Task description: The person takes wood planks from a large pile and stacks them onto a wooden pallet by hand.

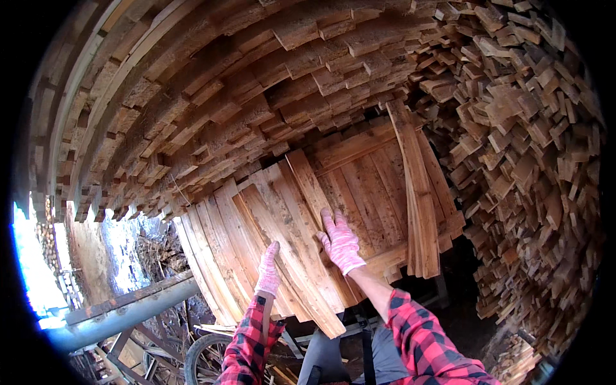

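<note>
Several reddish-brown wooden boards (221,247) lie side by side in a layer in front of me. My left hand (268,273), in a pink-and-white glove, has its fingers stretched out along a loose board (298,292) that sticks out toward me past the others. My right hand (342,244), gloved alike, lies with fingers spread by a narrower board (308,183) whose far end stands out above the rest. Neither hand is wrapped around a board. To the right, a couple of long boards (416,192) lie across the layer's edge, apart from my hands.
Tall stacks of sawn planks (256,96) rise behind the boards, and a wall of plank ends (526,128) stands at the right. A thick bluish pipe (128,317) juts in from the left. Below it are a wheel (204,356) and wood scraps.
</note>
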`<state>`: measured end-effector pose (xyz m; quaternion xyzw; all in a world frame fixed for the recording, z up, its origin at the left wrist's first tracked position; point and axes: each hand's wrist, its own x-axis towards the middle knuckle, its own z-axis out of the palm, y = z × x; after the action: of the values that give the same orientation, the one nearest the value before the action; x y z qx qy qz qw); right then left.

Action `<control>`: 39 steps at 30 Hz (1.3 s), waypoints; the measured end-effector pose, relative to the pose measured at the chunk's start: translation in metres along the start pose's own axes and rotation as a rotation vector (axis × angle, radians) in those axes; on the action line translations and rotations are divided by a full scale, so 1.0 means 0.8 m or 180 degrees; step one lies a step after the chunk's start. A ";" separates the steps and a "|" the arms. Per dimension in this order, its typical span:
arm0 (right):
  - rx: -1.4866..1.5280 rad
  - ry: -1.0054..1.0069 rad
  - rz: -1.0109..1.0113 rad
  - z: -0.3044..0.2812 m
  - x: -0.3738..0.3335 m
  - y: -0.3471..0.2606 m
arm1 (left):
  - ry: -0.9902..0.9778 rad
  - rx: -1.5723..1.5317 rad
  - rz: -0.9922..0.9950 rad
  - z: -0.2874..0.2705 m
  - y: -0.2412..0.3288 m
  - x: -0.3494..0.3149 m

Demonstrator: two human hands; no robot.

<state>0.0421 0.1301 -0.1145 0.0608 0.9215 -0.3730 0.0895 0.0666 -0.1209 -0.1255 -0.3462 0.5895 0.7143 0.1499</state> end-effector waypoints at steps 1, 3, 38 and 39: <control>0.0050 -0.0074 -0.0043 0.008 -0.002 -0.010 | 0.0003 -0.0101 -0.0141 -0.012 0.001 -0.001; 0.0063 -0.0091 -0.0058 0.013 0.002 -0.011 | -0.0114 -0.0187 -0.0292 0.003 0.009 -0.007; -0.0408 0.0482 0.1038 -0.128 -0.005 0.052 | 0.0100 -0.0332 -0.0279 -0.016 -0.008 0.004; -0.0336 0.0132 0.1085 -0.116 -0.003 0.034 | -0.0004 -0.0414 -0.0286 -0.009 -0.002 0.009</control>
<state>0.0380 0.2143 -0.0666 0.2190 0.9178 -0.3022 0.1355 0.0645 -0.1290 -0.1319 -0.3808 0.5257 0.7438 0.1593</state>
